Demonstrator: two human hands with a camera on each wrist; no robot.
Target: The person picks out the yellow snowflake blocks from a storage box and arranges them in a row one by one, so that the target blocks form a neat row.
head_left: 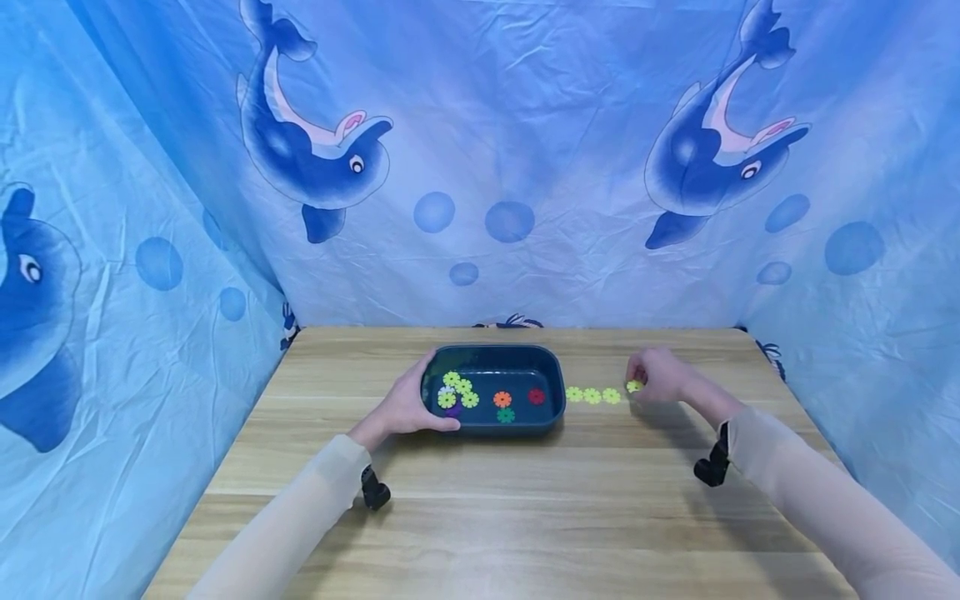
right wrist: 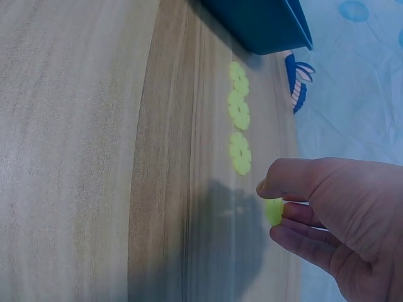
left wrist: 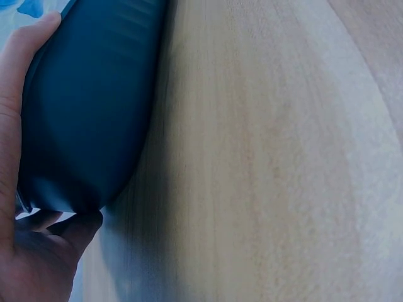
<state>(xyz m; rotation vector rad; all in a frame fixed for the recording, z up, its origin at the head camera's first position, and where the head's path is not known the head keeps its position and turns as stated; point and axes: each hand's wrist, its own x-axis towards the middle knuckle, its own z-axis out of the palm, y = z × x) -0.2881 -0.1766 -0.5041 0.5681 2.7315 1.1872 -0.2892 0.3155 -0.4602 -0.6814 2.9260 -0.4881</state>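
Observation:
A dark blue rectangular bin (head_left: 495, 430) stands on the table, and my left hand (head_left: 405, 402) grips its left end, thumb along the front rim. In it lie several yellow-green flower-shaped discs (head_left: 465, 387), plus an orange disc (head_left: 502, 399), a green disc (head_left: 506, 414), a red disc (head_left: 536, 396), a purple disc (head_left: 453, 411) and a whitish one. To the bin's right, three yellow-green discs (head_left: 592, 396) form a row on the wood. My right hand (head_left: 657, 375) pinches another yellow-green flower disc (right wrist: 274, 211) between thumb and fingers, just past the row's right end.
The wooden table (head_left: 480, 517) runs back to a blue curtain (head_left: 480, 150) printed with dolphins and bubbles, which also hangs at both sides. A small black camera (head_left: 372, 489) sits at the left wrist, and another black camera (head_left: 712, 462) at the right.

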